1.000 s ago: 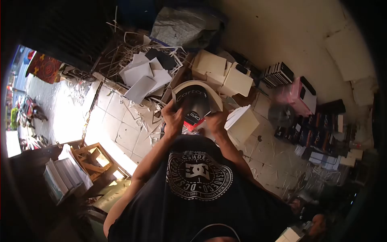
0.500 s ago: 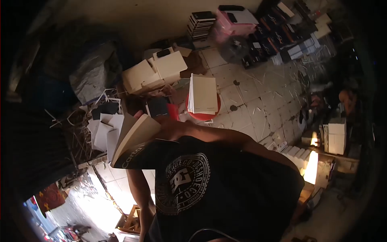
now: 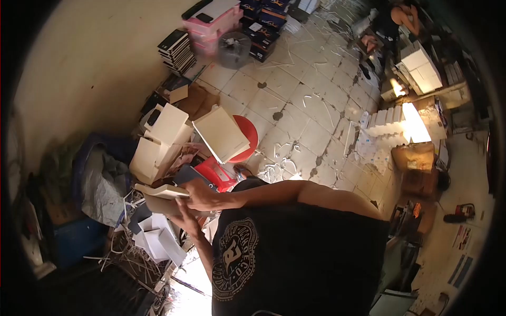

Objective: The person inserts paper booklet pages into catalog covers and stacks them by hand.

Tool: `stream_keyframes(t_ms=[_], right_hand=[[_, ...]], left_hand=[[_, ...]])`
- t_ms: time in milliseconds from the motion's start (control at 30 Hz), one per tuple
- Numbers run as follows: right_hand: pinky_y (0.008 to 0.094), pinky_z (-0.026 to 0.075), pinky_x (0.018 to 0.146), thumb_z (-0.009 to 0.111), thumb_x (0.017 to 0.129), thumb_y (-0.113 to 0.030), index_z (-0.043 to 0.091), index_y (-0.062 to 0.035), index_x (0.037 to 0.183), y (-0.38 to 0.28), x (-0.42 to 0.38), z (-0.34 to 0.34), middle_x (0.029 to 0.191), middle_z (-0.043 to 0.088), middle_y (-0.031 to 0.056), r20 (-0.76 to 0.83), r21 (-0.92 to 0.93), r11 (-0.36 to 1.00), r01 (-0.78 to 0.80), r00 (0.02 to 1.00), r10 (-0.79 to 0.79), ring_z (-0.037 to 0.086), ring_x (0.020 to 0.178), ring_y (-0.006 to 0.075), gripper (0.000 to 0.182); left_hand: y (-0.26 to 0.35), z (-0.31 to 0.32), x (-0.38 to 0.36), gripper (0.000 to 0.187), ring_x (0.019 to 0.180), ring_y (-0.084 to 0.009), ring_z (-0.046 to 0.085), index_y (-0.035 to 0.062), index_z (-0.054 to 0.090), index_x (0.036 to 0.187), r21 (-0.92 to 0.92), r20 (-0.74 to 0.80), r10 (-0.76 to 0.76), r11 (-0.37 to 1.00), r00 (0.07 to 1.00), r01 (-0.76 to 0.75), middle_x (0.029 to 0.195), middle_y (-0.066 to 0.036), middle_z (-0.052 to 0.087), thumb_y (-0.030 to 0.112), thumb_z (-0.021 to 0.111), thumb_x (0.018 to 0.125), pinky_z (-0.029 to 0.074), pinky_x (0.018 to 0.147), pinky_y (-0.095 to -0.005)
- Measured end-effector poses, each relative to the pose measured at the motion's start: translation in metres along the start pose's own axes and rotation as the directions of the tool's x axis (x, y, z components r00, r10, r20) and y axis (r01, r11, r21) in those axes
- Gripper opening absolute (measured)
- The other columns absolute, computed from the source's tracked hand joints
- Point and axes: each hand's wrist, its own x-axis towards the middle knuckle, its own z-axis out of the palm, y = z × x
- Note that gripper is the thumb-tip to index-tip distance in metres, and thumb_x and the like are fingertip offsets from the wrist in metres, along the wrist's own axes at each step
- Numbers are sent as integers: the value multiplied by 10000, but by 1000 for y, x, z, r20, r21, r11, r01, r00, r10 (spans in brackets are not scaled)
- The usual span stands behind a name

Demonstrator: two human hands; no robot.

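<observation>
A thick book (image 3: pixel 161 203) with pale pages and tan-grey faces is held between my two hands, in front of my black shirt. My right hand (image 3: pixel 199 196) closes over the near end of its page block. From below, my left hand (image 3: pixel 185 217) grips the same book, with fingers reaching up against its edge. A dark flat cover (image 3: pixel 188 175) lies just behind my right hand. Beyond it, a cream-covered stack (image 3: pixel 221 134) rests on a red stool (image 3: pixel 247 137). Loose white sheets (image 3: pixel 158 239) lie below my left hand.
Large cream book blocks (image 3: pixel 153 152) stand beyond the book. A red plastic object (image 3: pixel 217 175) is near the stool. Paper strips (image 3: pixel 282 168) litter the tiled floor. Dark books (image 3: pixel 176 52) and pink bins (image 3: pixel 211 26) stand by the wall. A co-worker (image 3: pixel 400 21) is at upper right.
The view has swung, bringing more wall and floor into sight. The book has turned, so its lettered dark cover no longer shows. Both hands are now visible on it.
</observation>
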Motion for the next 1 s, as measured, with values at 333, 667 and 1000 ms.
stream_keyframes(t_ms=[333,667,1000], right_hand=[[373,428,499,631,910,-330,571,45,825,9,49,-61,616,574,176,-151,-57,920,388,908,-392,582,518,237,389],[453,441,605,529,945,-210,587,-29,1011,-8,55,26,661,577,163,96,-217,856,468,883,-459,598,653,306,202],[354,519,804,511,932,-516,505,12,1245,55,102,-210,1156,591,119,-478,446,877,-179,781,402,608,989,223,613]], left_hand=[[32,-121,9,351,674,-139,549,15,584,892,-71,-281,-257,966,925,247,820,-53,585,356,665,888,486,600,-306],[-15,-108,46,517,484,-200,492,-106,622,801,805,-214,451,583,866,-105,666,-161,621,331,424,993,409,477,-379],[-104,-392,-43,618,754,-268,635,-36,543,1157,-457,-840,-433,890,328,4,930,-95,640,524,517,899,524,635,-325]])
